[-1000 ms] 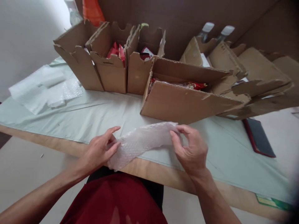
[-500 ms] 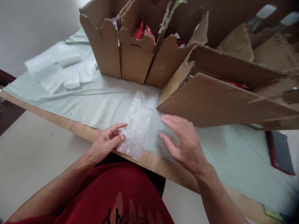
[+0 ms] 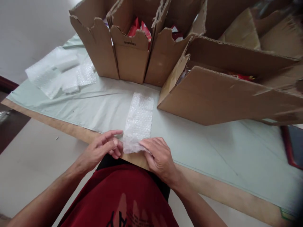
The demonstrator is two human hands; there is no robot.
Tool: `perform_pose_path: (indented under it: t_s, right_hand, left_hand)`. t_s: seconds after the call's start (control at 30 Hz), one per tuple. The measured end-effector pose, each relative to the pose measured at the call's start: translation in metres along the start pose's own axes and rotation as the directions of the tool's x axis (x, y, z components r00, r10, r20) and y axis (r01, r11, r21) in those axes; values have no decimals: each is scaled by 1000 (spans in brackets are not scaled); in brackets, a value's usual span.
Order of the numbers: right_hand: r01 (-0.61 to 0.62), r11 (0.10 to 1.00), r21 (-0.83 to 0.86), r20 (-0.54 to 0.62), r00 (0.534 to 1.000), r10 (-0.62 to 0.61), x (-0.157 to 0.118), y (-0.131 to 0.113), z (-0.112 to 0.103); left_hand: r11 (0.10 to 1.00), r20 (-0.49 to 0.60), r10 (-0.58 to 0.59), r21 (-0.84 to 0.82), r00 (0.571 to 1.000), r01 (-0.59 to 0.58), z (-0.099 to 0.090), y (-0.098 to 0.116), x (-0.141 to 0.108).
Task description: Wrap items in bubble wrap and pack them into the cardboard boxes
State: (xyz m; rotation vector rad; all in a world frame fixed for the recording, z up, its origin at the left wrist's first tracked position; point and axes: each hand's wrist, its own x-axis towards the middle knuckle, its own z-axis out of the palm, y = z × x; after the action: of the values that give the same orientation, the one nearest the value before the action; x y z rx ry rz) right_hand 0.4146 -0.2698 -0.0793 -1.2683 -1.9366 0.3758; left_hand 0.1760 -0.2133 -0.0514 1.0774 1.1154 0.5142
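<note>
A flat rectangle of clear bubble wrap (image 3: pixel 139 118) lies lengthwise on the pale green cloth, its near end reaching the table's front edge. My right hand (image 3: pixel 161 156) pinches the near right corner, thumb below and fingers on top. Just left of the same end is my left hand (image 3: pixel 105 146), its index finger stretched out and the other fingers loosely bent, with nothing held in it. Whether the wrap is a bag or a folded sheet I cannot tell.
Several more bubble wrap pieces (image 3: pixel 60 71) lie in a loose pile at the far left. Open cardboard boxes (image 3: pixel 132 61) line the back, some with red packets inside. A low cardboard box (image 3: pixel 222 96) stands at the right, and a dark red-edged object (image 3: pixel 293 146) sits at the far right.
My right hand has come in from the right and closed on the near right corner of the bubble wrap. My left hand has let go of the wrap's left edge and shifted slightly left.
</note>
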Motion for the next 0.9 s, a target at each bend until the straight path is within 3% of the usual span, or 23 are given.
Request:
perform_pose_path:
  t_s: [0.03,0.1,0.17,0.23,0.3,0.4,0.53,0.63,0.7,0.73,0.8,0.9]
  right_hand:
    - [-37,999,26,1,999,37,1,1,0]
    - [-94,993,67,21,995,92,4,1,-1]
    - [-145,986,80,55,988,141,8,-1,-2]
    - [-222,973,69,98,972,215,13,-3,-4]
    - [-324,944,63,140,939,314,18,-4,-6]
    - [-445,892,83,151,890,430,24,-3,-6]
    - [-504,856,114,105,863,494,23,3,-4]
    - [-418,908,5,-78,905,417,14,4,-6]
    - [-274,949,-155,-202,949,241,8,0,-9]
    - [-195,956,-221,-209,966,149,5,-2,-11]
    - [-60,959,-278,-116,993,28,2,-8,-13]
    - [58,958,-283,117,993,-25,7,-9,-8]
  left_hand:
    - [988,-55,92,128,994,-84,-3,1,-4]
    - [872,-81,334,405,939,-275,-6,2,-8]
    - [703,36,505,564,863,-434,-2,1,-7]
    - [620,139,560,583,817,-525,4,-2,-1]
    - [632,112,556,586,823,-507,12,-5,10]
    - [690,-23,510,608,860,-393,19,-8,26]
    - [710,-93,498,615,862,-344,22,-7,37]
    - [703,-96,471,642,877,-307,23,-4,40]
    - [695,-90,448,662,889,-283,23,0,41]
    - [692,-85,439,668,895,-276,23,1,41]
    - [690,-78,429,671,900,-271,23,2,43]
    - [685,-75,441,672,895,-281,23,1,44]
